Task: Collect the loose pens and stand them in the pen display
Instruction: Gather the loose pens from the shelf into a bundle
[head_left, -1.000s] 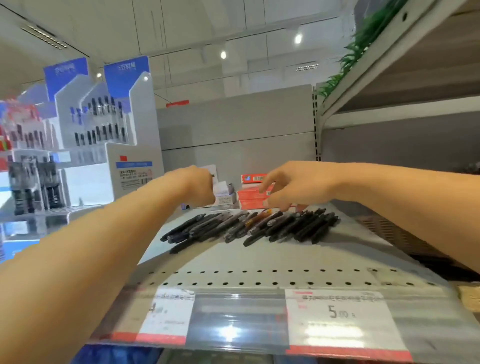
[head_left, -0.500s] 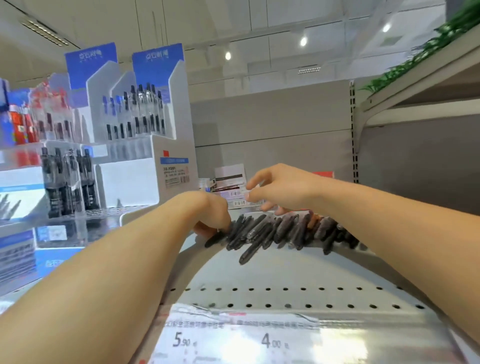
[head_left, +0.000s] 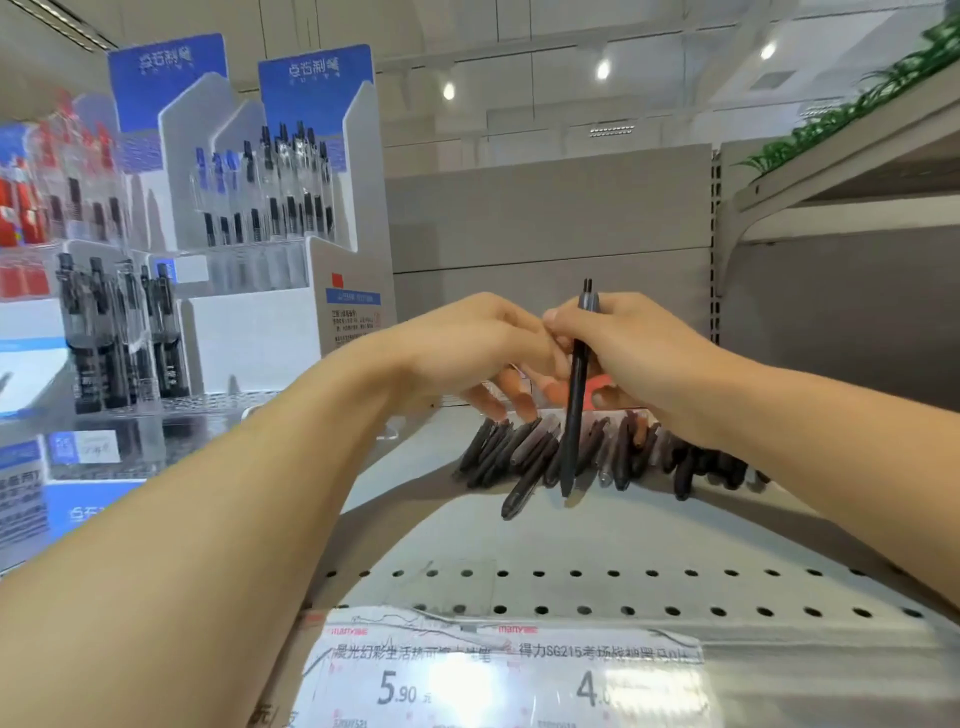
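Several loose black pens (head_left: 524, 457) lie in a row on the grey perforated shelf (head_left: 571, 540). My right hand (head_left: 634, 348) pinches one black pen (head_left: 575, 410) and holds it upright above the row, tip down. My left hand (head_left: 467, 343) hovers just left of it, its fingers hanging down over the pile, fingertips close to my right hand. The white and blue pen display (head_left: 270, 208) stands at the left, with several pens upright in its tiers.
A second display with red and black pens (head_left: 78, 218) stands further left. Price labels (head_left: 498, 675) run along the shelf's front edge. A grey back panel (head_left: 545, 223) closes the shelf behind; another shelf with green plants (head_left: 852, 119) sits at upper right.
My right hand has lifted one black pen out of the row and stood it upright. My left hand has risen off the pile towards my right hand. The view has moved closer.
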